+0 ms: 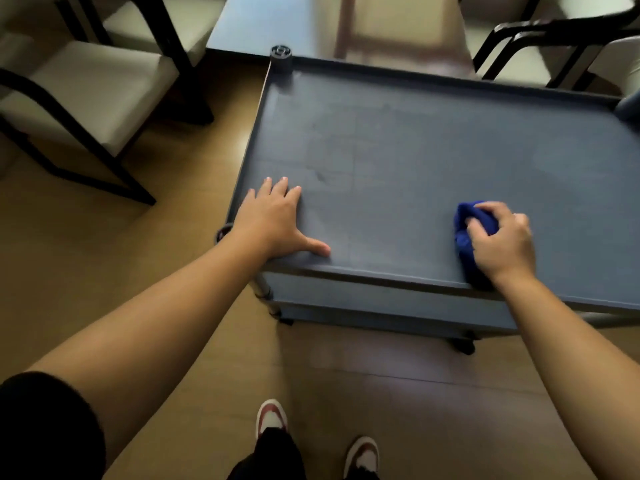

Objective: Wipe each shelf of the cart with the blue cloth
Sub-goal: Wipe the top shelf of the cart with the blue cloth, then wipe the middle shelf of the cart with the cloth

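Observation:
The grey-blue cart (415,147) stands in front of me, its top shelf bare and faintly smudged near the middle. My left hand (277,220) lies flat, fingers spread, on the shelf's near left corner. My right hand (502,242) is closed around the bunched blue cloth (465,237), pressing it onto the top shelf close to the near rim at the right. Below the near rim, the front edges of lower shelves (381,299) show; their surfaces are hidden.
Black-framed chairs with cream cushions stand at the left (86,98) and far right (561,39). A dark table (263,26) sits behind the cart. My feet in red-and-white shoes (272,417) are on the wooden floor just before the cart.

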`<state>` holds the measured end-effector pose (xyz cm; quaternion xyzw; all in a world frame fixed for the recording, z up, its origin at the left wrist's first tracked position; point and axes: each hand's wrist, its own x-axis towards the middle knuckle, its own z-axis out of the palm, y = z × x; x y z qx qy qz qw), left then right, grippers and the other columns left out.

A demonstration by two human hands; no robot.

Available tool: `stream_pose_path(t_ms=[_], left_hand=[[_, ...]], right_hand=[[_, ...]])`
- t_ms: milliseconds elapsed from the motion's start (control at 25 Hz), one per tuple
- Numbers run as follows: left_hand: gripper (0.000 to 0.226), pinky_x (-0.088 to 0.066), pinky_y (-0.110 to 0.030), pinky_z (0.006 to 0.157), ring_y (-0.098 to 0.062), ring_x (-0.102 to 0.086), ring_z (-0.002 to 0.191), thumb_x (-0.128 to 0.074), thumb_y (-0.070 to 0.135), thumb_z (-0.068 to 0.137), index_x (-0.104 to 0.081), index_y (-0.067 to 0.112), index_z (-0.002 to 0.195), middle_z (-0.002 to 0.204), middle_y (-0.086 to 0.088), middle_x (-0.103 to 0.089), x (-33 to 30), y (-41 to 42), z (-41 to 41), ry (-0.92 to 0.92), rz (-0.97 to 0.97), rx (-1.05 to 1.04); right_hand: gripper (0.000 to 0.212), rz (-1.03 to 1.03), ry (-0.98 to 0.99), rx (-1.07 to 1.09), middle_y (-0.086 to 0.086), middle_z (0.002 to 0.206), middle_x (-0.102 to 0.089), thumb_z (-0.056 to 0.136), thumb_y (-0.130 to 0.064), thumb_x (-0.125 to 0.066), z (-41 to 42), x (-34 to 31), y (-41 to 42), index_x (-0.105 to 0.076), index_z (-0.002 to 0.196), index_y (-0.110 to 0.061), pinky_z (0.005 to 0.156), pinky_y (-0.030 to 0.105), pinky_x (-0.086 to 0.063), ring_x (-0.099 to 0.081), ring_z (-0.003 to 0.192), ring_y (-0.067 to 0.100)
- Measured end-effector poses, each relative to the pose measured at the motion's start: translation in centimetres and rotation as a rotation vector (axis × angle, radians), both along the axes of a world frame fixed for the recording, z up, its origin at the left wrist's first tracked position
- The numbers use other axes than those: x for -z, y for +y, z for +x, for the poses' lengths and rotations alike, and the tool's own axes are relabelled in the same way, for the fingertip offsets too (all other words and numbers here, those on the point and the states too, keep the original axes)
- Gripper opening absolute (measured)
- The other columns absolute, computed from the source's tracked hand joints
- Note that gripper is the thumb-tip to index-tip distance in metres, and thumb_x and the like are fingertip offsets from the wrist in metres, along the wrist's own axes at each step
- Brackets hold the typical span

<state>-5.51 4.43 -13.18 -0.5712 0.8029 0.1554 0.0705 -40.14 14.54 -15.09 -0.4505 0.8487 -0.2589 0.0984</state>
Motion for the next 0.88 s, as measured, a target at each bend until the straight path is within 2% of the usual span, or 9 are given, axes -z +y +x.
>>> stream_pose_path(t_ms=[120,240,360,440,560,640,720,800,880], left_hand=[[0.102,-0.031,-0.052,0.122,-0.034,-0.037,0.149,-0.067,0.080,0.077,-0.048,0.012,0.150,0.158,-0.016,-0.048,2.0,6.3,0.9,0.237,-0.266,0.021],[0.073,-0.035,-0.050,0.121,-0.036,-0.045,0.143,-0.072,0.061,0.089,-0.058,0.008,0.137,0.144,-0.019,-0.057,5.5,14.0,2.2,0.450,-0.473,0.084],[0.064,-0.046,-0.052,0.112,-0.035,-0.050,0.138,-0.077,0.051,0.088,-0.060,0.009,0.134,0.138,-0.018,-0.059,12.4,18.6,1.9,0.433,-0.350,0.134],[0.071,-0.049,-0.053,0.110,-0.031,-0.047,0.141,-0.074,0.057,0.087,-0.056,0.015,0.141,0.145,-0.012,-0.057,17.6,18.5,1.6,0.372,-0.142,0.051],[0.094,-0.043,-0.050,0.116,-0.029,-0.043,0.142,-0.056,0.073,0.078,-0.041,0.016,0.152,0.152,-0.008,-0.048,24.4,13.9,1.1,0.297,0.057,-0.027],[0.110,-0.029,-0.045,0.125,-0.030,-0.029,0.151,-0.056,0.077,0.074,-0.025,0.015,0.160,0.161,-0.008,-0.036,28.1,10.1,0.5,0.264,0.059,-0.028],[0.122,-0.020,-0.043,0.126,-0.029,-0.015,0.157,-0.072,0.074,0.075,-0.013,0.015,0.163,0.168,-0.008,-0.025,31.2,6.7,0.2,0.258,0.019,-0.063],[0.132,-0.014,-0.044,0.128,-0.031,-0.007,0.159,-0.074,0.079,0.072,-0.006,0.014,0.164,0.172,-0.010,-0.017,33.1,3.7,-0.4,0.214,-0.018,-0.063],[0.148,-0.009,-0.049,0.129,-0.036,0.000,0.160,-0.072,0.090,0.061,0.003,0.013,0.164,0.174,-0.014,-0.007,34.1,0.2,-1.0,0.166,-0.019,-0.086]], right_hand=[[0.030,-0.277,-0.155,-0.062,0.018,0.118,-0.062,0.090,-0.036,-0.062,0.7,-0.4,1.7,-0.065,0.117,-0.024,0.098,0.024,-0.043,-0.061,0.106,0.025],[0.028,-0.459,-0.261,-0.278,0.013,0.115,-0.066,0.093,-0.032,-0.064,3.7,-0.7,4.5,-0.065,0.115,-0.016,0.096,0.042,-0.051,-0.064,0.106,0.023],[0.025,-0.548,-0.196,-0.571,0.013,0.111,-0.063,0.095,-0.024,-0.066,7.6,0.7,7.8,-0.062,0.118,-0.014,0.089,0.035,-0.050,-0.061,0.100,0.023],[0.026,-0.563,-0.112,-0.767,0.011,0.109,-0.057,0.094,-0.022,-0.067,10.3,3.5,9.6,-0.059,0.118,-0.014,0.089,0.025,-0.045,-0.057,0.100,0.019],[0.031,-0.456,-0.093,-0.909,0.004,0.114,-0.051,0.094,-0.031,-0.065,13.4,10.7,10.5,-0.061,0.123,-0.020,0.086,0.023,-0.045,-0.055,0.100,0.016],[0.033,-0.315,-0.111,-0.861,-0.004,0.118,-0.050,0.094,-0.038,-0.061,14.2,16.1,9.7,-0.058,0.125,-0.025,0.084,0.024,-0.048,-0.054,0.100,0.012],[0.034,-0.226,-0.111,-0.753,-0.003,0.114,-0.054,0.090,-0.040,-0.062,14.2,21.3,7.6,-0.058,0.121,-0.029,0.084,0.016,-0.047,-0.053,0.095,0.007],[0.031,-0.211,-0.089,-0.649,0.000,0.109,-0.058,0.087,-0.034,-0.068,13.3,25.4,4.6,-0.062,0.117,-0.028,0.081,0.006,-0.040,-0.053,0.091,0.006],[0.028,-0.226,-0.059,-0.548,-0.002,0.103,-0.056,0.086,-0.031,-0.070,12.1,28.0,0.9,-0.063,0.113,-0.032,0.078,0.010,-0.039,-0.054,0.091,0.010]])
